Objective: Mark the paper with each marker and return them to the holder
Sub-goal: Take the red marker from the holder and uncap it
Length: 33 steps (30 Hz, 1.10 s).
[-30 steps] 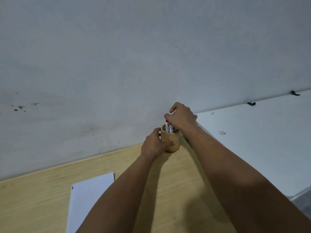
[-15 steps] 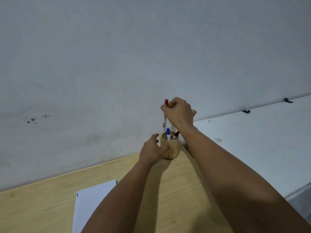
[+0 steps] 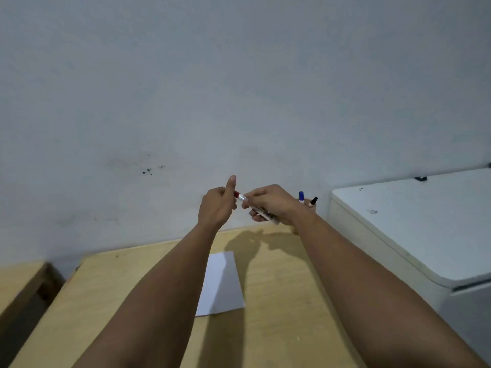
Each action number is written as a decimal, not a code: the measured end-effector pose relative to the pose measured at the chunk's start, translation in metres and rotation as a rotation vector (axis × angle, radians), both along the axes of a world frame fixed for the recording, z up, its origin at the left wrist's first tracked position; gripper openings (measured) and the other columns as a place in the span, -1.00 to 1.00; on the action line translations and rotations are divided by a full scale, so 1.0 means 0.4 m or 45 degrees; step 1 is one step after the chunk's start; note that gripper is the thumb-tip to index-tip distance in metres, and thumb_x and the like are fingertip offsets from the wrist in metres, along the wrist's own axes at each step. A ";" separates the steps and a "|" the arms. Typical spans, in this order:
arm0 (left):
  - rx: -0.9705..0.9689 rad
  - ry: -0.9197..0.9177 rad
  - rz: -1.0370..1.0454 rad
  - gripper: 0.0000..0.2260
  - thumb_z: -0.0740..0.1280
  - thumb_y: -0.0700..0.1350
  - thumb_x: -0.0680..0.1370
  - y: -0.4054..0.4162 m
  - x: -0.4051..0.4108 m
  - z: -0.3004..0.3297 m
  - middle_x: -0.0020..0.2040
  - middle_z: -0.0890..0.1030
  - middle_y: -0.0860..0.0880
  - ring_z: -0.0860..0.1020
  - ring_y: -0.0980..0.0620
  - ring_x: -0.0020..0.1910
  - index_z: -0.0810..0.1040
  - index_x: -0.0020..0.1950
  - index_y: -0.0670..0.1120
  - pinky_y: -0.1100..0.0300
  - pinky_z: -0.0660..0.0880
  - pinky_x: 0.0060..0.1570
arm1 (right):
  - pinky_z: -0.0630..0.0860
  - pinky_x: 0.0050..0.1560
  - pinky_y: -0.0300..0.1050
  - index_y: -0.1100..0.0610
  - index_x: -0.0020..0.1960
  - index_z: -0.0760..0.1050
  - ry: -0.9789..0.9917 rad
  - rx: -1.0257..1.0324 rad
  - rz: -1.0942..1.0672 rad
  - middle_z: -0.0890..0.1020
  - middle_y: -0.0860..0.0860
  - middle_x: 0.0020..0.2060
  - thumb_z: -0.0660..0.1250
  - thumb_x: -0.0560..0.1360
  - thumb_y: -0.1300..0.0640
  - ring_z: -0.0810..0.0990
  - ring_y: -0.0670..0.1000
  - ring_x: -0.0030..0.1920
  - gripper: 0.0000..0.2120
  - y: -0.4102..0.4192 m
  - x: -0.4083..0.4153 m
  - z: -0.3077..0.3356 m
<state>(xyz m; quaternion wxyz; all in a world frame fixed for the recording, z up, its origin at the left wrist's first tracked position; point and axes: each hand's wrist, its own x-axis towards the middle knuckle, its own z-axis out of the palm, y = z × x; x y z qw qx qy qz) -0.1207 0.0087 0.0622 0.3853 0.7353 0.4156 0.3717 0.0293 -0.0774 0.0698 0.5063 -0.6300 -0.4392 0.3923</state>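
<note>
My right hand (image 3: 268, 203) grips the white barrel of a red marker (image 3: 242, 198), held level above the table. My left hand (image 3: 218, 205) pinches the marker's red cap end, thumb pointing up. The white sheet of paper (image 3: 221, 284) lies flat on the wooden table (image 3: 279, 301), below and between my forearms. The wooden holder (image 3: 311, 203) stands at the table's back right, mostly hidden behind my right wrist. A blue-capped marker (image 3: 301, 196) and a black-capped marker (image 3: 313, 201) stick up out of it.
A white cabinet top (image 3: 414, 224) sits right of the table, slightly higher. A second wooden table (image 3: 18, 282) stands at the left, with a dark gap between. The grey wall (image 3: 239, 88) rises directly behind.
My right hand lifted the red marker out of the holder and brought it left. My left hand let go of the holder and took the marker's cap end. The camera view shifted left.
</note>
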 end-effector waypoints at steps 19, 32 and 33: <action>0.422 0.910 0.313 -0.55 0.02 0.19 0.70 0.229 -0.470 -0.269 -0.09 0.65 -0.12 0.60 -0.21 -0.09 0.51 -0.06 -0.10 0.03 0.42 -0.18 | 0.51 -0.35 -0.13 0.02 0.08 0.58 0.006 0.183 -0.129 0.62 0.13 -0.13 0.14 0.71 0.29 0.57 0.06 -0.36 -0.71 0.217 -0.297 -0.236; 0.621 1.149 0.267 -0.45 0.13 0.39 0.57 0.235 -0.474 -0.402 0.04 0.60 -0.07 0.57 -0.16 0.03 0.53 0.13 -0.08 -0.04 0.49 -0.04 | 0.51 -0.32 -0.15 0.13 0.17 0.57 0.355 0.196 -0.241 0.76 0.05 -0.24 0.43 0.66 0.10 0.68 -0.02 -0.39 -0.85 0.246 -0.307 -0.269; 0.669 1.108 0.305 -0.43 0.15 0.42 0.54 0.225 -0.476 -0.397 0.02 0.59 -0.06 0.56 -0.16 0.01 0.52 0.12 -0.08 -0.04 0.50 -0.06 | 0.51 -0.33 -0.16 0.13 0.11 0.56 0.351 0.212 -0.273 0.72 0.08 -0.29 0.41 0.67 0.04 0.65 0.00 -0.42 -0.84 0.242 -0.309 -0.268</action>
